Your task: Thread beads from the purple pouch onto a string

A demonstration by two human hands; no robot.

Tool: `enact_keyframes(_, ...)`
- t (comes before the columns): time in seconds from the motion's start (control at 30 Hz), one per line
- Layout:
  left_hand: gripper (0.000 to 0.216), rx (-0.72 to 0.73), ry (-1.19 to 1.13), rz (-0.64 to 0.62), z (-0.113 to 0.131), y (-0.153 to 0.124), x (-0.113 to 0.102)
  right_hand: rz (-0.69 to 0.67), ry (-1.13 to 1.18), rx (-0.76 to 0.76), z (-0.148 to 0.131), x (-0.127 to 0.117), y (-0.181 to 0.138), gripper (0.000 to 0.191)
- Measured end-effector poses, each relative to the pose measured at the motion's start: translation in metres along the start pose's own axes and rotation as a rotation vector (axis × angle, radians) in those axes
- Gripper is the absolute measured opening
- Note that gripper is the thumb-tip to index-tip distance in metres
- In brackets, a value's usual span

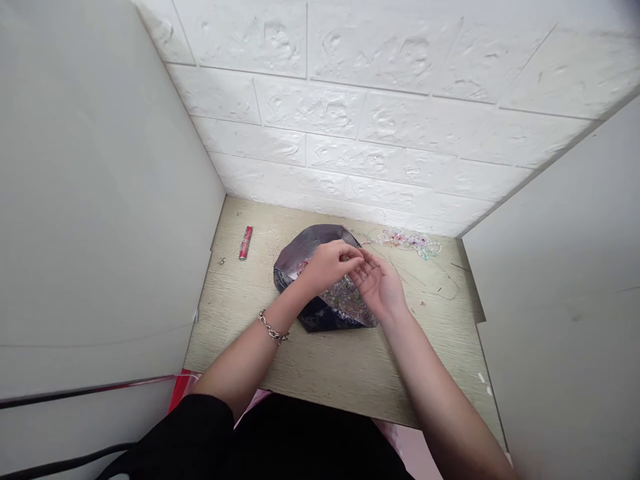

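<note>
A dark, silvery-lined pouch or bag lies spread on the table, holding many small clear and pinkish beads. Above it, my left hand has its thumb and fingers pinched together, and whatever they hold is too small to make out. Those fingertips meet the fingers of my right hand. That hand is turned palm up over the pouch's right side, lightly cupped with its fingers extended. Any tiny bead in its palm cannot be told apart.
Strung beads lie in a loose heap at the back right, with thin thread trailing nearby. A small red tube rests at the left of the wooden table. White brick-patterned wall and grey side panels enclose it.
</note>
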State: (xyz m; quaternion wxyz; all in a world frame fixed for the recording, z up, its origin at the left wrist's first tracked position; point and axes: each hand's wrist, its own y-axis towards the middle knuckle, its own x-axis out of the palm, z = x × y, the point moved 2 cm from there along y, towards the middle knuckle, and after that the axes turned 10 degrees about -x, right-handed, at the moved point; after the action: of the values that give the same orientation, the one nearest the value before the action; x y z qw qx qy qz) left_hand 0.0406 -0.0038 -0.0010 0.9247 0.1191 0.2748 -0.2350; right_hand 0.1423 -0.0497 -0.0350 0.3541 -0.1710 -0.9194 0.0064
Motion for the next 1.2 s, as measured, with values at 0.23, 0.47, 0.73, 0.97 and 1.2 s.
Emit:
enact_keyframes(0.23, 0.029, -0.284, -0.382, -0.141, -0.007, 0.003, -0.007, 0.023, -0.439, -0.265, -0.002, -0.001, -0.003, 0.02)
enact_keyframes(0.47, 0.031, -0.368, -0.455, -0.247, -0.008, 0.001, -0.008, -0.008, -0.814, -0.55, -0.012, 0.006, -0.014, 0.024)
enact_keyframes(0.73, 0.032, -0.352, -0.431, -0.283, -0.009, 0.001, -0.007, -0.039, -0.979, -0.686, -0.013, 0.004, -0.014, 0.022)
enact_keyframes(0.97, 0.012, -0.361, -0.461, -0.228, -0.002, 0.001, -0.005, 0.018, -0.884, -0.62, -0.013, 0.003, -0.011, 0.023)
enact_keyframes(1.2, 0.022, -0.392, -0.559, -0.179, -0.006, 0.003, -0.001, -0.015, -0.826, -0.532, -0.007, 0.002, -0.009, 0.019)
